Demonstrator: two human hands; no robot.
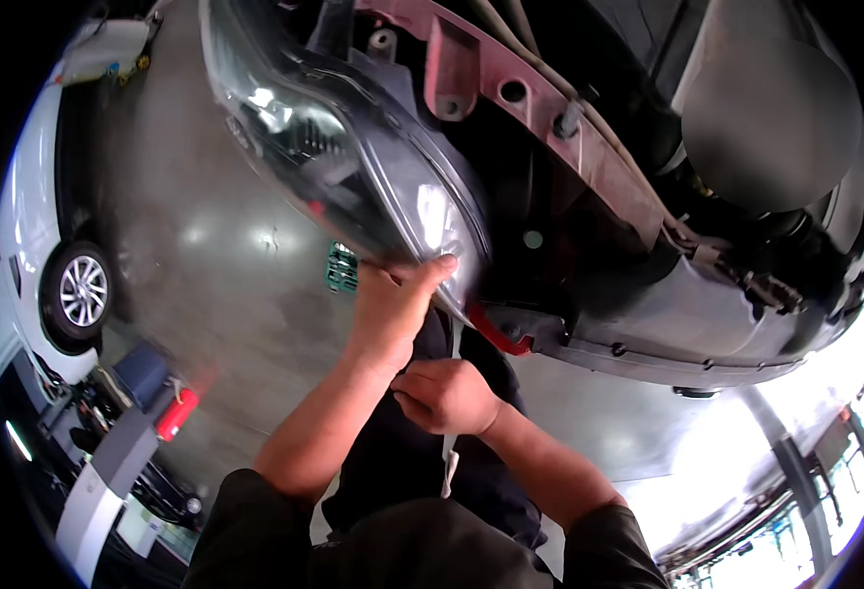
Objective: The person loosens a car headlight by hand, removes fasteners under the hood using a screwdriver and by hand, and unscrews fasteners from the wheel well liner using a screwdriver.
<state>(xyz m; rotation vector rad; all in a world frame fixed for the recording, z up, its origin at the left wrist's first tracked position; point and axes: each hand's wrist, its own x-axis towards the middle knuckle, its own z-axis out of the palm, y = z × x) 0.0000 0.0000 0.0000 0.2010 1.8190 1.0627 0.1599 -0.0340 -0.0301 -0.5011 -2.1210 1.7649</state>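
A car headlight (pixel 353 147) with a clear, glossy lens slants across the upper middle, beside the open front of a car. My left hand (pixel 391 312) grips its lower corner, the thumb on the lens and the fingers curled under the edge. Just below and to the right, my right hand (pixel 447 396) is closed in front of my body, its fingers curled in; what they hold, if anything, is hidden. A pale narrow strip (pixel 450 461) shows beneath that hand. A small red body edge (pixel 501 332) lies close to the headlight's tip.
A reddish metal crossmember (pixel 589 157) and a dark bumper part (pixel 687 324) fill the right side. On the left stand a white car (pixel 34 187) and a red fire extinguisher (pixel 178 414). A green grid-like object (pixel 342 268) is beyond my left hand.
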